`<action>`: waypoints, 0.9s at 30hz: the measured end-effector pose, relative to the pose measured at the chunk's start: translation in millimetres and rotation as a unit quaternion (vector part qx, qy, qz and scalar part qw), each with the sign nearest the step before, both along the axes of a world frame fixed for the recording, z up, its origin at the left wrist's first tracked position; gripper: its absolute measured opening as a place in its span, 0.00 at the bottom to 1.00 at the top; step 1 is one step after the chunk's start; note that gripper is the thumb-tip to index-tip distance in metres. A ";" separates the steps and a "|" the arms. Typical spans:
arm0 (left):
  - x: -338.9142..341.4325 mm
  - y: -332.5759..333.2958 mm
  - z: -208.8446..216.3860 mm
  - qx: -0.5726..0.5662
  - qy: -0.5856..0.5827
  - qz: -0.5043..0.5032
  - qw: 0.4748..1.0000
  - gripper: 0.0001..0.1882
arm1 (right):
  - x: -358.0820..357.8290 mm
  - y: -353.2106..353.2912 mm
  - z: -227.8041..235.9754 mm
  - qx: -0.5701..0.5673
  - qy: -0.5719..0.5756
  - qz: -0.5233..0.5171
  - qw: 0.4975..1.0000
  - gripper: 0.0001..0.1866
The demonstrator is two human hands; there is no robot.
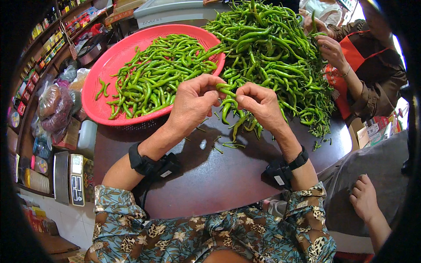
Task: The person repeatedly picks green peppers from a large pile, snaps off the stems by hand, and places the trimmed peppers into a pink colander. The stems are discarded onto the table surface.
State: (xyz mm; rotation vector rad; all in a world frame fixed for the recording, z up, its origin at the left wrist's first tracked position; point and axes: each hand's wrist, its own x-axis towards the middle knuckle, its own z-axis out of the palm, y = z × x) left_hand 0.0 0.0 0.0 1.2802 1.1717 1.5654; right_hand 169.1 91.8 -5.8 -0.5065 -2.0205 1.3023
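Between my two hands is a green chili pepper (pixel 227 91), held just in front of the big pile. My left hand (pixel 197 98) pinches it from one side, thumb against forefinger. On the other side my right hand (pixel 258 103) has its thumb and fingertips closed at the pepper's end. A large heap of green chili peppers (pixel 272 52) covers the table beyond my right hand. Past my left hand stands a pink plastic basket (pixel 98 74), holding many loose peppers (pixel 158 72).
Stem bits (pixel 230 144) lie on the dark table (pixel 197 175). At the right, another person's hands (pixel 331 50) work at the heap's edge; a further hand (pixel 364 197) rests on grey cloth. A scale (pixel 76 179), a white jug (pixel 87 136) and shelves (pixel 26 79) are at left.
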 end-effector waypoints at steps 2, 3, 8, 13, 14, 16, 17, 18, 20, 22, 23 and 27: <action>0.1 -0.3 0.6 0.003 -0.001 0.005 1.000 0.14 | 0.6 1.0 -0.1 0.015 -0.016 -0.002 1.000 0.06; -0.3 -1.9 2.1 -0.006 -0.001 0.008 1.000 0.13 | -0.3 -0.4 -1.5 0.013 -0.006 -0.006 1.000 0.06; -1.3 -2.1 5.9 -0.023 -0.034 0.000 0.999 0.12 | -0.6 1.4 -0.8 0.039 0.004 -0.015 0.999 0.05; -3.0 -2.5 7.9 -0.040 -0.061 -0.013 0.997 0.10 | 2.2 1.7 1.8 0.042 -0.010 -0.010 0.999 0.05; -3.0 -2.2 7.8 -0.039 -0.069 -0.016 0.997 0.10 | 2.9 1.9 2.4 0.055 -0.013 -0.003 0.998 0.05; -1.7 -1.6 6.0 -0.039 -0.066 -0.012 0.997 0.09 | 1.5 1.2 1.8 0.039 -0.010 0.000 0.999 0.05; -1.8 -1.6 5.1 -0.037 -0.064 -0.009 0.997 0.08 | 0.7 0.9 1.6 0.033 -0.006 0.004 0.999 0.05; -2.5 -1.5 4.6 -0.042 -0.066 -0.010 0.997 0.08 | 0.7 0.9 1.7 0.039 -0.008 0.002 0.999 0.05; -4.1 -0.7 3.7 -0.049 -0.072 -0.014 0.996 0.07 | 1.1 0.9 1.9 0.056 -0.007 0.001 0.998 0.04; -4.9 0.9 3.0 -0.059 -0.048 -0.006 0.997 0.07 | 0.7 1.5 1.6 0.067 -0.011 -0.006 0.998 0.04; -5.1 1.4 2.5 -0.063 -0.038 -0.003 0.997 0.07 | 0.7 1.7 1.5 0.076 -0.013 -0.009 0.997 0.04; -5.2 2.6 0.8 -0.070 -0.010 -0.014 0.997 0.06 | 1.3 2.1 0.8 0.096 -0.011 -0.008 0.995 0.05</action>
